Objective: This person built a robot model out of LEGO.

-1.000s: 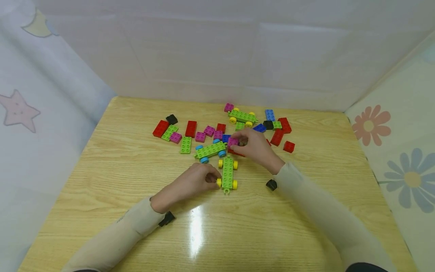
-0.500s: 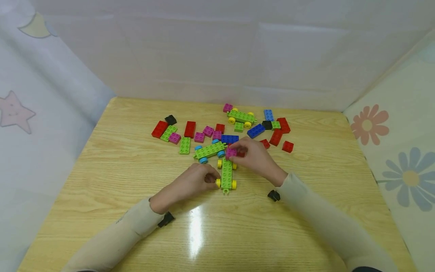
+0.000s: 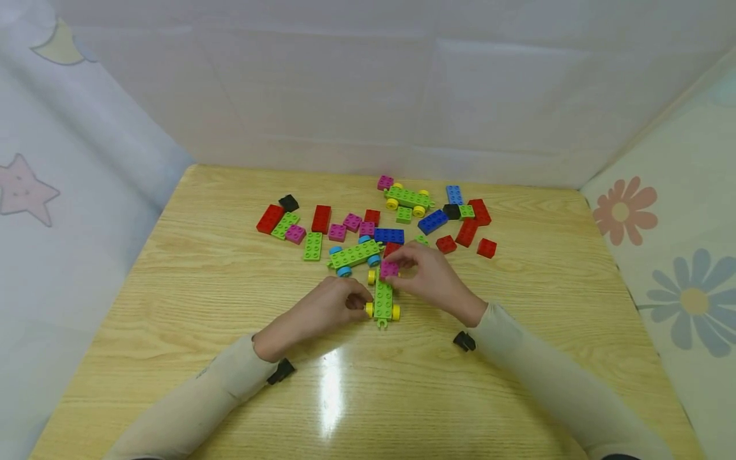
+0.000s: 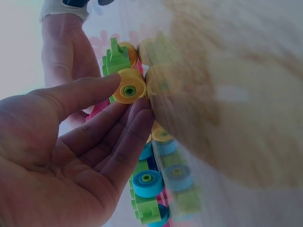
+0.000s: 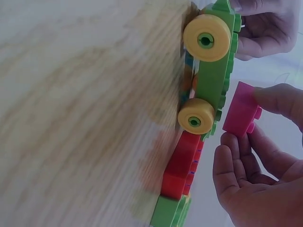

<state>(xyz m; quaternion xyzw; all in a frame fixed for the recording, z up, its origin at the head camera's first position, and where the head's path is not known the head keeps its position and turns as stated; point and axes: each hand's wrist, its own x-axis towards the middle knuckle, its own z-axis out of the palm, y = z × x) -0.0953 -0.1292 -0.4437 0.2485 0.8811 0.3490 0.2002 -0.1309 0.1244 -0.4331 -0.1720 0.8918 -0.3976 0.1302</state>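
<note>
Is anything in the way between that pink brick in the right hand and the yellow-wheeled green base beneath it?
Nothing visible: the right wrist view shows only a narrow open gap between the pink brick and the green base.

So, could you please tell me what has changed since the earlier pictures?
The right hand, already holding the magenta brick, has brought it toward the person, from beyond the yellow-wheeled green base to above that base's far end, with a gap between them. Nothing was visibly let go. The left hand stayed at the near left yellow wheel; the blue-wheeled green base lies as before.
</note>
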